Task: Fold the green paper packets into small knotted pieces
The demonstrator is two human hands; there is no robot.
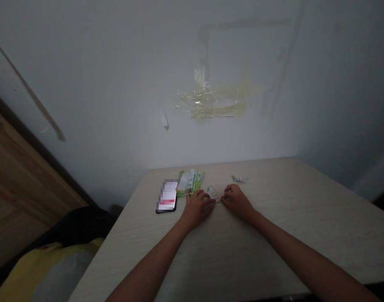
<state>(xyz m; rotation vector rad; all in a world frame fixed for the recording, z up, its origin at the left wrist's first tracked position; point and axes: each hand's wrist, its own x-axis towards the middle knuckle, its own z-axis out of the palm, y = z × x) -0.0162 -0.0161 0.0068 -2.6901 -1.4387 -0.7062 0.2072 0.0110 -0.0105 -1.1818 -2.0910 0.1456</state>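
A small folded printed paper (214, 193), pale with green edges, lies on the table between my hands. My left hand (197, 209) rests on the table with its fingertips pressing the paper's near left edge. From the other side, my right hand (239, 203) pinches the right corner of the same paper, its fingers curled together. Just beyond my left hand is a stack of green and white printed sheets (186, 181). A small folded or crumpled green and white piece (240, 179) sits past my right hand.
A phone (167, 197) with a lit, partly blurred screen lies left of the stack. The light wooden table (292, 197) meets a wall (125, 105) bearing old tape (217, 102). Yellow and grey cloth (56, 270) and a wooden panel (16, 180) are at the left.
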